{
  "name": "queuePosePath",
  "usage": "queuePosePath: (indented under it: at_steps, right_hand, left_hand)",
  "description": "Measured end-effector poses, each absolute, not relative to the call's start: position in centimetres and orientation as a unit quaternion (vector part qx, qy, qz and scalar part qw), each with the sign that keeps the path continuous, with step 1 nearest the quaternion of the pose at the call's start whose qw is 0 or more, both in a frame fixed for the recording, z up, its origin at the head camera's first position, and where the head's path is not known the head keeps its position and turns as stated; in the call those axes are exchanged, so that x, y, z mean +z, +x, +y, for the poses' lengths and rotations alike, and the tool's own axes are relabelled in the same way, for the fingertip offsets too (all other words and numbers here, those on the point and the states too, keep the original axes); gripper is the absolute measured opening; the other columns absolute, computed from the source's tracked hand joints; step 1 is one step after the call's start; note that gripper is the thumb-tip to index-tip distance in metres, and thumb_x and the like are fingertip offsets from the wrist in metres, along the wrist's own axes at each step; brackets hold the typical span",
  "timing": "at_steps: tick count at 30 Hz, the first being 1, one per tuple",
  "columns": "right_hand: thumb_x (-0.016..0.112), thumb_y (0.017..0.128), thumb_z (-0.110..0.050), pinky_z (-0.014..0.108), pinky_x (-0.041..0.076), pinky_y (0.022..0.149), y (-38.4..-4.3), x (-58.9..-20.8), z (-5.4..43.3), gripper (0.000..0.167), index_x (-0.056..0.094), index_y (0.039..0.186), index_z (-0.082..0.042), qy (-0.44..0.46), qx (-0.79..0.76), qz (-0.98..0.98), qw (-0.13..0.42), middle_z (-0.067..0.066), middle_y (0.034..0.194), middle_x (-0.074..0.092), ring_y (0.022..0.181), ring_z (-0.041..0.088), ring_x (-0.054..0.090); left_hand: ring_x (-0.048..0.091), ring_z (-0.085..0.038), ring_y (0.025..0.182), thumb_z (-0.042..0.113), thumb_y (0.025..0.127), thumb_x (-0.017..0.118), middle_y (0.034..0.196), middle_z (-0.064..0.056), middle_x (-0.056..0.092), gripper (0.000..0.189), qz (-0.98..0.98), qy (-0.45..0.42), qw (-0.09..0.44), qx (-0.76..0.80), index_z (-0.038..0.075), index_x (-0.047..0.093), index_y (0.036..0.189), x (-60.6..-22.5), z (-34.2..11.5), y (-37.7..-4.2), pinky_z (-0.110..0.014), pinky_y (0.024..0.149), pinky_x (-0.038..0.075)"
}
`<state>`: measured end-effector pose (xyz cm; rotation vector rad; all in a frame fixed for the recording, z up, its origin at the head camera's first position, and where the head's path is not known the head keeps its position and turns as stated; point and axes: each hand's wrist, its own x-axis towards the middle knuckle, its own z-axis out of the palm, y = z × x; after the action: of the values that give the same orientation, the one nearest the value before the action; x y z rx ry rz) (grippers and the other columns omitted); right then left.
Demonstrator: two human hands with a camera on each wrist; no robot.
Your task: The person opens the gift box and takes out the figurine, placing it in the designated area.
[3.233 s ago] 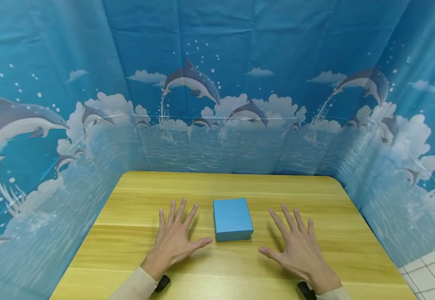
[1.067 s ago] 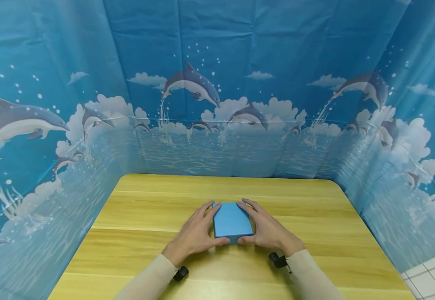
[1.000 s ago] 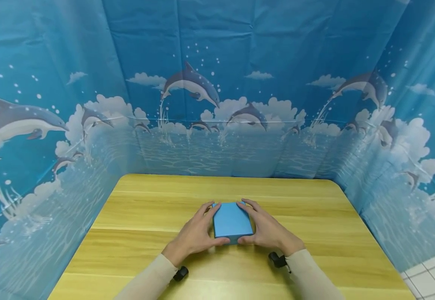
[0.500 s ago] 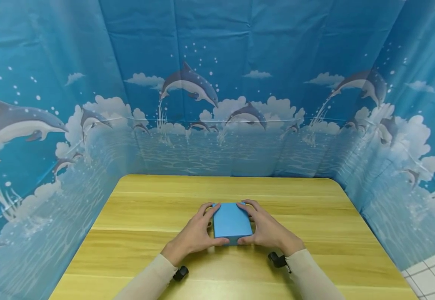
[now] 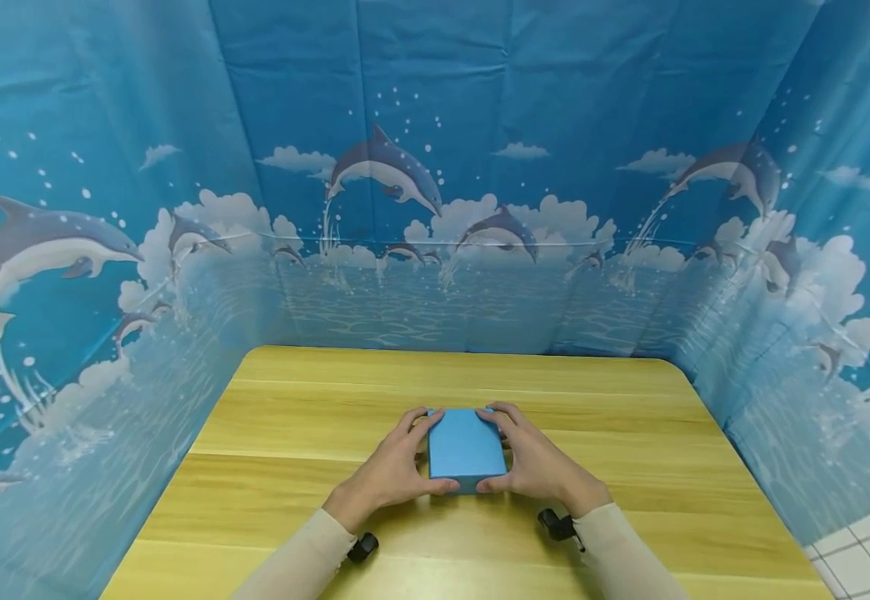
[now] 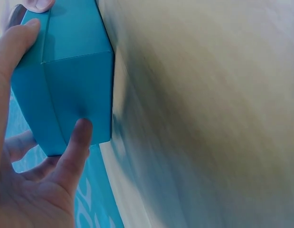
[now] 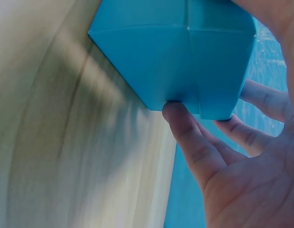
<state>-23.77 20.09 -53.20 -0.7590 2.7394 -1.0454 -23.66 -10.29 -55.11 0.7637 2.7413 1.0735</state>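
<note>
A small blue lidded box [image 5: 467, 446] sits on the table in the head view, between my two hands. My left hand [image 5: 392, 468] grips its left side, the thumb on the near face and the other fingers toward the far corner. Mirroring it, my right hand [image 5: 542, 465] holds the right side. The left wrist view shows the lid seam on the box [image 6: 80, 90] and one fingertip touching its side wall. In the right wrist view, a fingertip of the right hand [image 7: 251, 185] touches the lower part of the box [image 7: 151, 61]. The lid appears closed.
The yellow wood-grain table [image 5: 315, 400] has rounded far corners. A blue dolphin-print curtain [image 5: 420, 300] surrounds its back and sides. White floor tiles [image 5: 862, 550] show at the lower right. A black wrist device [image 5: 362, 547] is worn at each cuff.
From spread fingers on either side, both hands have moved inward and taken hold of the box. Over the last second the hands and box have hardly moved; the head view shifts slightly.
</note>
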Motion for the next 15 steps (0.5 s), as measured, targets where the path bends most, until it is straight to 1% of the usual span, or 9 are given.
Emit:
queuePosePath:
  at_steps: [2, 5, 12, 15]
  right_hand:
    - [0.105, 0.089, -0.046, 0.054, 0.064, 0.115, -23.62, -53.27, 20.07, 0.116, 0.041, 0.18, -0.01, -0.243, -0.345, 0.904, 0.062, 0.02, 0.184, 0.035, 0.148, 0.043, 0.068]
    - [0.104, 0.089, -0.047, 0.054, 0.064, 0.114, -23.45, -53.33, 20.01, 0.116, 0.041, 0.18, -0.011, -0.242, -0.344, 0.905, 0.064, 0.02, 0.184, 0.035, 0.147, 0.043, 0.068]
    - [0.104, 0.089, -0.048, 0.056, 0.064, 0.114, -23.16, -53.28, 19.76, 0.117, 0.041, 0.18, -0.01, -0.244, -0.344, 0.904, 0.062, 0.022, 0.182, 0.036, 0.148, 0.045, 0.067]
    - [0.105, 0.088, -0.047, 0.055, 0.064, 0.114, -22.98, -53.43, 19.61, 0.116, 0.042, 0.178, -0.011, -0.242, -0.351, 0.902, 0.069, 0.021, 0.182, 0.037, 0.148, 0.044, 0.067]
  left_hand:
    - [0.062, -0.043, 0.155, 0.068, 0.094, 0.093, 0.188, -0.018, 0.031, 0.119, 0.9, 0.254, 0.05, 0.351, 0.024, 0.032, 0.186, -55.15, -10.32, -23.58, -0.054, 0.112, 0.065]
    - [0.064, -0.042, 0.154, 0.068, 0.094, 0.093, 0.188, -0.016, 0.031, 0.119, 0.9, 0.253, 0.053, 0.352, 0.025, 0.032, 0.186, -55.11, -10.39, -23.39, -0.053, 0.112, 0.066]
    - [0.073, -0.034, 0.144, 0.069, 0.094, 0.093, 0.188, -0.012, 0.031, 0.118, 0.895, 0.244, 0.063, 0.369, 0.027, 0.031, 0.186, -55.0, -10.59, -22.93, -0.042, 0.109, 0.068]
    - [0.074, -0.034, 0.143, 0.066, 0.094, 0.094, 0.188, -0.012, 0.03, 0.118, 0.89, 0.244, 0.07, 0.38, 0.027, 0.031, 0.187, -55.13, -10.77, -22.7, -0.038, 0.107, 0.068]
